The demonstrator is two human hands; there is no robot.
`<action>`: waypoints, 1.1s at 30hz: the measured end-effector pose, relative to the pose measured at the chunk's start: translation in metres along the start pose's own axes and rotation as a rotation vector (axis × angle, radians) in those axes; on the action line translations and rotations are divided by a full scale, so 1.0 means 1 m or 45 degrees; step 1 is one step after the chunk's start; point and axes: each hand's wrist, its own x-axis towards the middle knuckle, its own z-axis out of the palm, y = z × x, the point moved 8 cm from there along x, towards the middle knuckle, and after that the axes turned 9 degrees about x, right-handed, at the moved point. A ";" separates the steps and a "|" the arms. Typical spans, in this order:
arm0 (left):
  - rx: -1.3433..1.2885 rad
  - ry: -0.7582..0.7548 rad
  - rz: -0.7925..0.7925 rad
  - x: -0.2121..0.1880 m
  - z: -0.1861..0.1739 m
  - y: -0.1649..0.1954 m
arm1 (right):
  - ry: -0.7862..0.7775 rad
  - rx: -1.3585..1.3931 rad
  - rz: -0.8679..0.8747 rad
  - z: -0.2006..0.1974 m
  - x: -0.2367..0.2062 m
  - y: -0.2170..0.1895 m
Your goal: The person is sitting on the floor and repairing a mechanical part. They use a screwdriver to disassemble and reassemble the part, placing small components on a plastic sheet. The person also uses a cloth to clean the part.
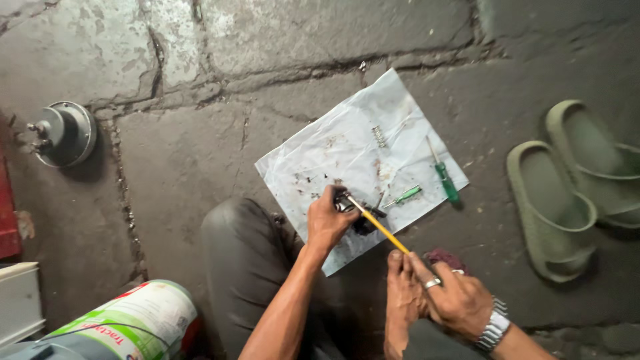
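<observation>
**Two screwdrivers down, a third tool at work on the small dark part**

Two green screwdrivers lie on the stained sheet in front of us: a short one and a longer one. A small metal spring sits apart near the sheet's far end. We judge these as set-aside pieces, which suggests the job is part way through rather than just begun.

Our left hand is closed around a small dark part, pinning it at the near edge of the sheet, just beyond our knee. Our right hand is clamped on the handle end of a thin yellow-shafted tool, whose tip meets the part at the top, beside the left-hand fingers. We cannot tell whether the tip is prying, turning or only touching.

Dark flecks and smears on the sheet look like grime shaken out of the part. It appears still in one lump in the left-hand grip; whether more of it must come apart is not visible.

On the cracked concrete floor around us are a grey round metal unit to the far left, a pair of green sandals to the right, and a paint can lying near our leg. A dark red rag shows just beyond the right hand.
</observation>
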 end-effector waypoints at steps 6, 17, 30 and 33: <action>0.057 -0.012 0.055 0.003 0.004 0.002 | 0.256 0.444 0.167 -0.004 -0.007 0.014; -0.022 0.057 0.023 -0.001 -0.011 0.000 | 0.282 1.542 1.045 0.016 -0.010 0.037; 0.055 0.066 0.057 0.002 -0.005 0.005 | 0.069 1.989 1.613 0.107 -0.066 0.077; -0.018 0.042 0.037 0.005 -0.006 0.005 | 0.015 2.154 1.583 0.098 -0.050 0.059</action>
